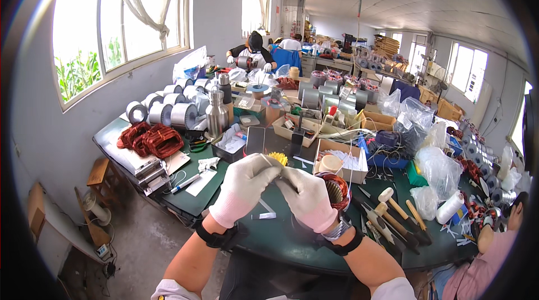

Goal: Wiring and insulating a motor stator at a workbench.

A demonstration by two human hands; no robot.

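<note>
White fabric-gloved left hand (241, 188) and right hand (307, 194) are held together over a dark green table (281, 239).

The fingers (266, 166) are curled, tips meeting; whether anything is pinched between them cannot be told. A round metal core wound with red copper wire (338, 189) is partly hidden by the right hand. Left of the core, a yellow bristly bundle (278, 157) is seen; behind it, an open cardboard box (356, 175); to its right, wooden-handled hammers (397, 207).

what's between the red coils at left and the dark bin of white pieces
The head view shows black and green hand tools lying there.
</note>
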